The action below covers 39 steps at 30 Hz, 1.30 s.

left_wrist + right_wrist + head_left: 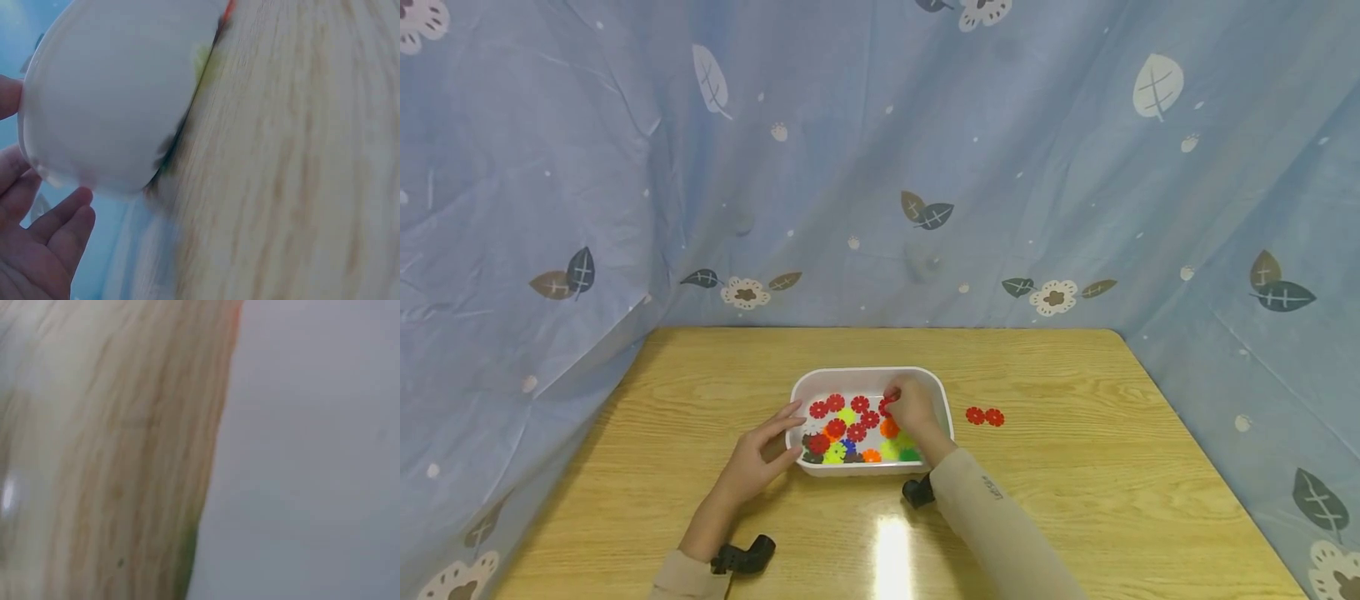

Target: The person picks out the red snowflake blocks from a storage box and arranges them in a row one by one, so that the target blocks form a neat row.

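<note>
A white plastic tray [871, 470] holds notched, flower-shaped plastic discs in red, yellow, orange, green and blue. My left hand [756, 458] is at its left end, with relaxed, spread fingers touching the rim. In the left wrist view, that hand's fingers [65, 215] lie against the outside of the tray [112, 94]. My right hand [914, 410] reaches inside at the right end, where its fingertips pinch a red disc [891, 395]. Other red discs [860, 404] lie close by. Only the tray wall [306, 450] and table appear in the right wrist view, without the hand.
Two red discs [984, 417] lie side by side on the wooden table [1075, 483], right of the tray. A blue patterned cloth [850, 167] hangs behind the table and along both sides. Each wrist wears a black camera mount [745, 556].
</note>
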Each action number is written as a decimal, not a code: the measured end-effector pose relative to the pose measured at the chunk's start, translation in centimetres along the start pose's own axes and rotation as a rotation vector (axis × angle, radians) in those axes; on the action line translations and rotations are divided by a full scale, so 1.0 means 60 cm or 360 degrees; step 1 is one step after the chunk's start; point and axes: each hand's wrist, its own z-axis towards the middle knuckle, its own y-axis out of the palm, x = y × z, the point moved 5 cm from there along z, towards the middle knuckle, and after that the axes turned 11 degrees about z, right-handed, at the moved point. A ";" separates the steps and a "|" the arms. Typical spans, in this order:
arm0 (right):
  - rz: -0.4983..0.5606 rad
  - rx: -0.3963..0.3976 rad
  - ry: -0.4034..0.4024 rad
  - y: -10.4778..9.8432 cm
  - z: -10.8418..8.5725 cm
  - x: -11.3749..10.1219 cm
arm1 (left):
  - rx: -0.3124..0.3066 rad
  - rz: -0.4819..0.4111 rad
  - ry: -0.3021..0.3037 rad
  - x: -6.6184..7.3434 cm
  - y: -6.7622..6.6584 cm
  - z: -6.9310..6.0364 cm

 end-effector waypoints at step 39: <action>0.0719 0.0122 0.0004 -0.120 -0.032 -0.005 | 0.0014 0.0001 -0.0019 -0.055 0.022 -0.005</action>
